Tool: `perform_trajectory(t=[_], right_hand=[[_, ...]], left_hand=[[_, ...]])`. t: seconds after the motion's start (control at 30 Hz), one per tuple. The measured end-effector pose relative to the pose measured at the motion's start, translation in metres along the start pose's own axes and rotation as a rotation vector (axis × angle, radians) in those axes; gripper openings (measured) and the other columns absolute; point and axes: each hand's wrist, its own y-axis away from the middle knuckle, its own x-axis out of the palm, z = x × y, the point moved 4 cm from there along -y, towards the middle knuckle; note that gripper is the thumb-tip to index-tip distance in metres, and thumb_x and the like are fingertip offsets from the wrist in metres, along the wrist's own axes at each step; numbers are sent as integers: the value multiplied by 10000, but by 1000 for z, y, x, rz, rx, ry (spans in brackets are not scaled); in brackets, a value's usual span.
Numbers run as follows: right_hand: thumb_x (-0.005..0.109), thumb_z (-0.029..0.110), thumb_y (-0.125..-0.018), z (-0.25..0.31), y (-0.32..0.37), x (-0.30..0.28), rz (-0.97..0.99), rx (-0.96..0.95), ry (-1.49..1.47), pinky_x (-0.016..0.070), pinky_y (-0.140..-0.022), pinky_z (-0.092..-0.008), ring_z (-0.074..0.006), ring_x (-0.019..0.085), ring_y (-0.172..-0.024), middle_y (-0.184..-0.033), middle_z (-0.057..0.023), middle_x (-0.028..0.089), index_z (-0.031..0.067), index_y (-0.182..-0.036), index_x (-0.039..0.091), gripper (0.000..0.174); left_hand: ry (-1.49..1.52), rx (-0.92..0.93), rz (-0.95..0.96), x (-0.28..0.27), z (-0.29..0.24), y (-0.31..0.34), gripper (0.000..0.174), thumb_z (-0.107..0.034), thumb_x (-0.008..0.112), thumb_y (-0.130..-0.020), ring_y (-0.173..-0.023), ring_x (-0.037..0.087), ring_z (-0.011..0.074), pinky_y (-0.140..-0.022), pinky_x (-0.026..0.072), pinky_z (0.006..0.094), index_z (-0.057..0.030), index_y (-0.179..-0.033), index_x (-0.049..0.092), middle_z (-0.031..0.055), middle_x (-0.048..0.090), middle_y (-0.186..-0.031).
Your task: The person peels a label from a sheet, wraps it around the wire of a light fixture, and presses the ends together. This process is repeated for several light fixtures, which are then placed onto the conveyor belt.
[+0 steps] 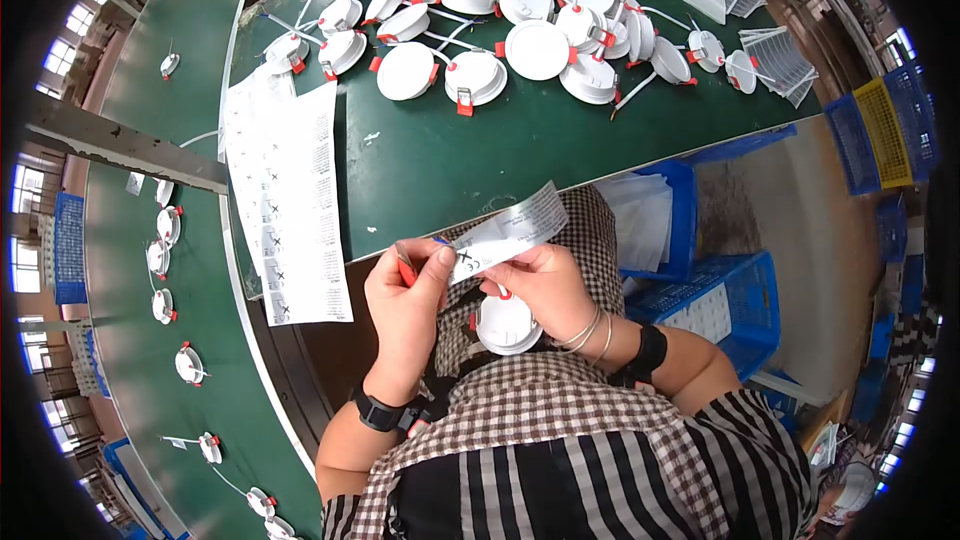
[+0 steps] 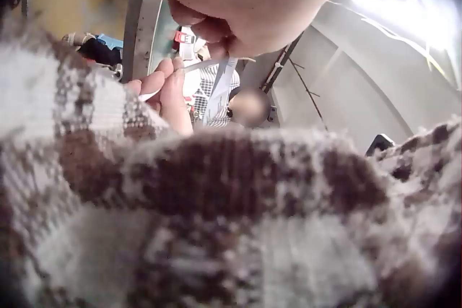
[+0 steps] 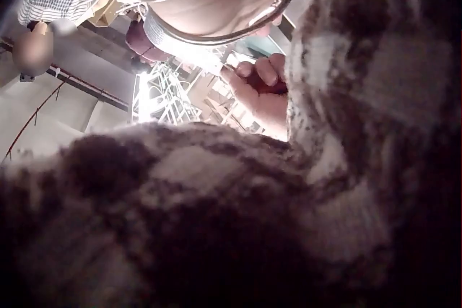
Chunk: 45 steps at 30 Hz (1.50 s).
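In the head view, my left hand (image 1: 402, 305) pinches the left end of a silvery printed label strip (image 1: 515, 230) between thumb and fingers. A small red piece (image 1: 406, 271) shows among that hand's fingers. My right hand (image 1: 556, 290) pinches the strip's lower edge, its thumb and fingertips close to the left hand. Below the right fingers a round white downlight (image 1: 508, 326) with a red clip lies over the checked apron. In the left wrist view the strip (image 2: 219, 95) hangs between the fingers; checked sleeve cloth fills most of both wrist views.
A heap of white downlights (image 1: 535, 48) with cables lies on the green table (image 1: 430, 155). Label sheets (image 1: 300, 205) overhang its near left edge. A conveyor belt (image 1: 130, 270) carrying spaced downlights runs at the left. Blue crates (image 1: 745, 315) stand at the right.
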Motion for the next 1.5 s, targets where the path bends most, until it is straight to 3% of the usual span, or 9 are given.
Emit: perform_trajectory(t=[0.1, 0.27, 0.3, 0.37, 0.67, 0.97, 1.1, 1.37, 1.5], right_hand=[[546, -39, -815, 2, -6, -10, -37, -105, 259, 500, -708, -232, -124, 628, -793, -889, -67, 664, -25, -940, 651, 164], [577, 25, -833, -13, -15, -27, -136, -286, 282, 509, -695, -235, -113, 629, -791, -901, -76, 665, -15, -982, 630, 163], [584, 34, -836, -9, -12, -24, -124, -211, 190, 512, -694, -235, -120, 631, -782, -894, -81, 663, -21, -986, 624, 164], [597, 52, -843, -3, -11, -19, -97, -62, 5, 517, -694, -235, -134, 635, -763, -879, -89, 659, -32, -994, 612, 173], [558, -24, -824, -14, -5, -10, -41, 165, -113, 546, -648, -282, -183, 638, -753, -933, -121, 633, -30, -1032, 578, 209], [602, 44, -843, -20, -3, 1, 102, 120, -19, 489, -573, -227, -112, 601, -645, -819, -80, 643, -50, -1004, 601, 187], [623, 18, -837, -4, 6, 2, 79, -52, 1, 489, -626, -206, -90, 598, -705, -841, -70, 645, -57, -1001, 616, 181], [579, 35, -872, -3, 0, -4, 71, -23, -27, 527, -687, -233, -133, 628, -760, -922, -104, 651, -37, -1065, 592, 207], [575, 34, -860, -15, -4, -9, -13, 116, -175, 511, -615, -238, -137, 625, -720, -862, -106, 650, -32, -999, 602, 156]], left_hand=[[-347, 398, 7, 10, -10, 7, 71, -47, 686, -780, -528, 436, 57, -490, 369, 207, -12, -775, 624, -4, 545, -618], [-405, 397, -26, 11, -25, 18, 79, 0, 698, -740, -525, 473, 81, -501, 388, 214, -23, -767, 628, 28, 580, -635], [-363, 340, -20, 5, -21, 21, 85, 16, 694, -730, -532, 500, 94, -504, 398, 216, -19, -764, 623, 47, 603, -655], [-306, 587, 144, 10, -39, 28, 92, 26, 691, -721, -553, 521, 101, -518, 412, 223, -15, -763, 621, 63, 624, -677], [-188, 22, 37, -6, 16, 2, 72, -57, 667, -806, -601, 452, 46, -553, 380, 200, -2, -813, 621, -27, 556, -669], [-499, 328, 67, 15, -19, -9, 87, -63, 679, -764, -573, 496, 84, -539, 419, 244, -7, -800, 622, 41, 585, -644], [-139, -182, 140, 13, 4, -31, 89, -79, 659, -799, -480, 460, 65, -433, 346, 213, -4, -787, 614, -6, 528, -571], [301, -97, 38, 4, -4, -27, 93, -78, 640, -829, -455, 401, 49, -410, 300, 191, -7, -835, 579, -9, 513, -625], [24, -3, 50, -5, -4, -9, 91, -78, 653, -830, -480, 432, 41, -432, 327, 180, -8, -827, 594, -12, 531, -624]])
